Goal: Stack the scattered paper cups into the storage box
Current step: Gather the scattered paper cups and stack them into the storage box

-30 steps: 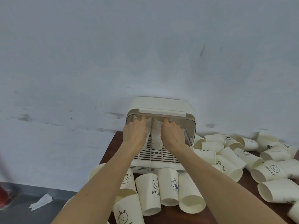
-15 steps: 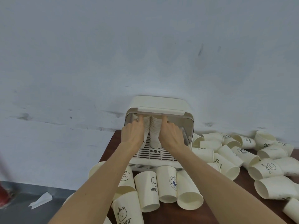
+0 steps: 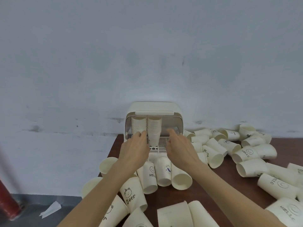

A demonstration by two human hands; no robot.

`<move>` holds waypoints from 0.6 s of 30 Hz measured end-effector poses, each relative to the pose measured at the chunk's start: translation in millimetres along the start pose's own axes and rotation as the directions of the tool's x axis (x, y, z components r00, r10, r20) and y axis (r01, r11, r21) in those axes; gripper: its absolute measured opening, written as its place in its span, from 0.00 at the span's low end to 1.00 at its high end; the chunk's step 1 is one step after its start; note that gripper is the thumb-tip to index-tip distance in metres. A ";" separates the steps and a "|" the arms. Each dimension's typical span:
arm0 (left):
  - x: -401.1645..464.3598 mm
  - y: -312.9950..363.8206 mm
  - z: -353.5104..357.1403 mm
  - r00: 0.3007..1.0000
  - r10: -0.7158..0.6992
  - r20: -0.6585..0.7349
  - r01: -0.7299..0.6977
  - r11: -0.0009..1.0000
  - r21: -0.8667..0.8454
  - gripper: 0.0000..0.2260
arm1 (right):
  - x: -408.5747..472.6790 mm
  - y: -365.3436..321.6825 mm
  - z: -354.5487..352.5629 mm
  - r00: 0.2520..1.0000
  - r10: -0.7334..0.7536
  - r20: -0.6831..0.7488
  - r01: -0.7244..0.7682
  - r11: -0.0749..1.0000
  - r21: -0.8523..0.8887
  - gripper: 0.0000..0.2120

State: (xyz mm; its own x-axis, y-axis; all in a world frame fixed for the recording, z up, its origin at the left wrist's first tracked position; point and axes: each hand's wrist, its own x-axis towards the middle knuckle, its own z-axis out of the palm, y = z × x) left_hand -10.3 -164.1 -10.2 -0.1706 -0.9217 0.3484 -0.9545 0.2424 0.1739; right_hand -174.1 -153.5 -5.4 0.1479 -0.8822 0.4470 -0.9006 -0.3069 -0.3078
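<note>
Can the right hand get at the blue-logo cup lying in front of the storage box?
Probably yes: the right hand is open and holds nothing, and the blue-logo cup lies just below its wrist, its upper side uncovered.

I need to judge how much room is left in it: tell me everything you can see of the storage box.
The storage box is cream plastic with rounded corners and its front open. It stands at the table's back edge, near the wall. A slotted tray forms its floor. Two tall stacks of paper cups stand side by side in its left half; the right half looks free. The left hand touches the left stack; the right hand reaches in, holding nothing.
</note>
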 end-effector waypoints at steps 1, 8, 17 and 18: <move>-8.5 4.6 -7.5 1.000 0.004 -0.003 -0.004 1.000 -0.024 0.14 | -10.7 1.0 -6.3 1.000 0.010 -0.003 -0.010 1.000 0.021 0.18; -60.3 39.2 -38.2 0.999 0.049 0.004 -0.047 0.976 -0.211 0.15 | -71.4 11.2 -41.6 0.991 0.131 0.032 -0.134 0.984 0.114 0.20; -102.1 66.1 -27.7 0.992 0.109 0.068 -0.076 0.925 -0.372 0.15 | -117.2 13.2 -71.7 0.987 0.159 0.029 -0.162 0.975 0.151 0.16; -106.7 68.3 -26.2 0.991 0.110 0.073 -0.073 0.917 -0.393 0.15 | -122.7 13.2 -72.9 0.986 0.162 0.030 -0.165 0.975 0.149 0.15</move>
State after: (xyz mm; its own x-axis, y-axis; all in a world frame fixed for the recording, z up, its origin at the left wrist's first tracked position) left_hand -50.9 -41.3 -11.4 -0.2917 -0.9091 0.2972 -0.7663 0.4081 0.4961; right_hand -233.9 -23.3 -3.0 0.0117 -0.9306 0.3658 -0.8414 -0.2068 -0.4993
